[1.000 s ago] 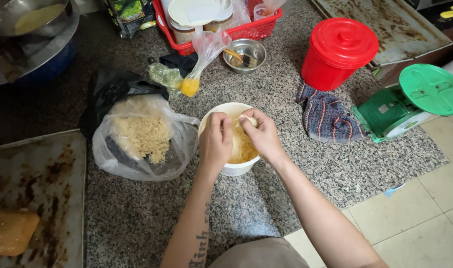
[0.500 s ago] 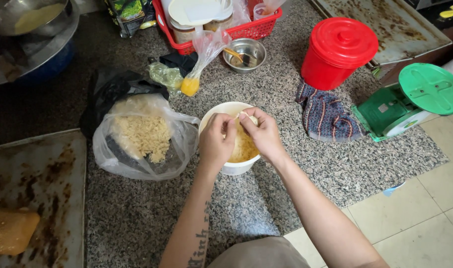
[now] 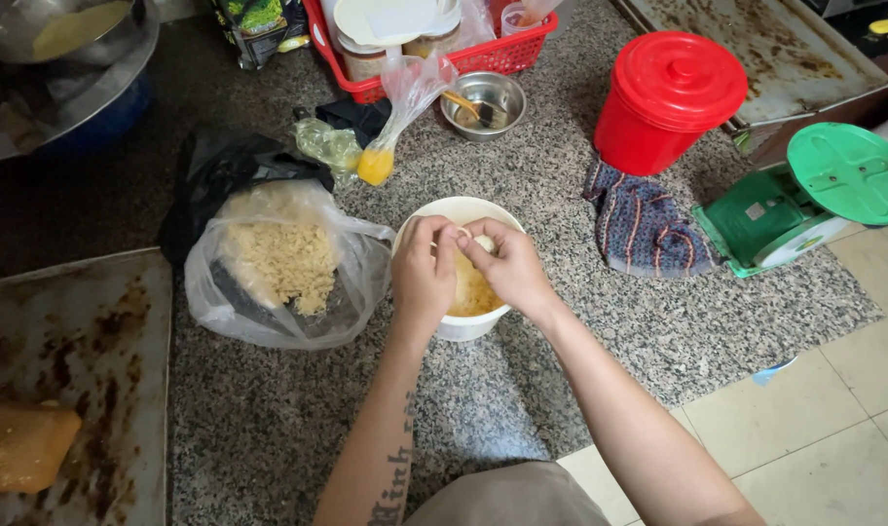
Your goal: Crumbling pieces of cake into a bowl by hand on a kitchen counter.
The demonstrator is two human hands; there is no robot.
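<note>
Both hands, left [image 3: 423, 278] and right [image 3: 507, 268], pinch a pale lump [image 3: 483, 243] over a white bowl [image 3: 461, 209] of yellow batter on the worktop [image 3: 580, 321]; beside it, a bag [image 3: 278, 268] holds crumbs.

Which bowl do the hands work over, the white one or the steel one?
The white plastic bowl with yellow mixture; both hands meet over it. The small steel bowl sits apart by the red basket.

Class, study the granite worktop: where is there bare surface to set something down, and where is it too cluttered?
Bare granite lies in front of the white bowl toward the near edge, and between the striped cloth and that edge. The strip between the steel bowl and the red bucket is narrow. It is crowded around the red basket and the crumb bag.
</note>
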